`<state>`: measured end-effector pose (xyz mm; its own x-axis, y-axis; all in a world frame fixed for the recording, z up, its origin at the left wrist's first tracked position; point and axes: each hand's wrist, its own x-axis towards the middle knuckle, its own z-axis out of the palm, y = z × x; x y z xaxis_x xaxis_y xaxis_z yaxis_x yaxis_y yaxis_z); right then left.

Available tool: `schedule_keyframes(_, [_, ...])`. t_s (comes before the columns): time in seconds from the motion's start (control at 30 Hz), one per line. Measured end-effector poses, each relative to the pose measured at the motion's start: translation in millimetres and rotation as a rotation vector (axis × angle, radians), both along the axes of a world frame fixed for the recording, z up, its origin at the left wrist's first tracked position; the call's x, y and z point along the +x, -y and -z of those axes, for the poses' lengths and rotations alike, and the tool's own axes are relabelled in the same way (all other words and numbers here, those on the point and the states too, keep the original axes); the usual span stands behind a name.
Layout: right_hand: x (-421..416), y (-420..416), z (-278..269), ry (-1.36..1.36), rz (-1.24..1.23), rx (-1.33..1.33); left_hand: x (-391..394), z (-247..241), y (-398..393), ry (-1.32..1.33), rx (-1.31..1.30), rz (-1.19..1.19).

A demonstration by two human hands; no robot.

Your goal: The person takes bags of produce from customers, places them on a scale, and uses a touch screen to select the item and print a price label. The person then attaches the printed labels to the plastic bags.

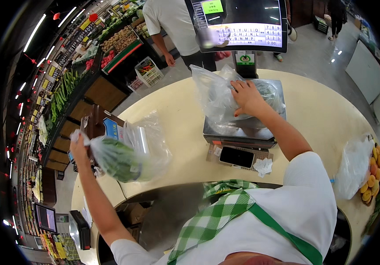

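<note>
My left hand (79,145) grips the gathered neck of a clear plastic bag of green vegetables (118,160), lifted at the counter's left side. On the steel plate of a weighing scale (239,132) lies another clear plastic bag (216,96) with greens in it. My right hand (248,99) rests on that bag with its fingers spread; whether it grips the plastic is hard to tell. A touchscreen monitor (239,26) stands behind the scale. In front of the scale are a black smartphone (236,157) and a crumpled paper slip (263,166).
Clear plastic bags (157,139) lie by a brown box (99,121) on the left of the curved counter (176,132). A white plastic bag (354,169) and a basket of yellow fruit (372,182) are at the right. A person in a white shirt (173,26) stands beyond the counter.
</note>
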<state>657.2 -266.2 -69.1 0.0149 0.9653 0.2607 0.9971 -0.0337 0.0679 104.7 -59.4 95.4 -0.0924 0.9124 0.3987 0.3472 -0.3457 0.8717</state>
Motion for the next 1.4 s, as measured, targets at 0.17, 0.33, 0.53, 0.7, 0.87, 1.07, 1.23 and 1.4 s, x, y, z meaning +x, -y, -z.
schedule_keyframes(0.17, [-3.6,-0.4,-6.8,-0.068,-0.031,-0.016,63.8,47.2,-62.5,0.188,-0.078,0.046])
schedule_keyframes(0.33, [3.2,7.6,-16.2,-0.187,-0.099,0.001,147.1,87.7,-59.5,0.455,0.044,0.069])
schedule_keyframes(0.53, [15.1,5.8,-29.1,-0.213,-0.025,-0.055,171.0,163.0,-27.5,0.260,0.092,0.055])
schedule_keyframes(0.7, [22.8,-7.1,-30.8,-0.231,0.024,-0.141,136.1,277.2,31.4,0.074,-0.112,0.108])
schedule_keyframes(0.87, [34.6,-23.6,-33.2,-0.281,0.019,-0.176,100.3,354.3,78.9,-0.179,-0.226,0.170])
schedule_keyframes(1.07, [38.4,-45.3,-48.1,-0.574,-0.186,0.084,82.9,411.0,108.1,-0.354,-0.107,0.064])
schedule_keyframes(1.23, [63.8,-101.9,-89.7,-0.357,-0.148,0.963,103.3,420.7,132.4,-0.090,-0.374,0.176])
schedule_keyframes(1.4, [59.2,-133.3,-155.9,-0.006,0.055,0.958,77.1,464.0,129.1,-0.203,-0.319,0.226])
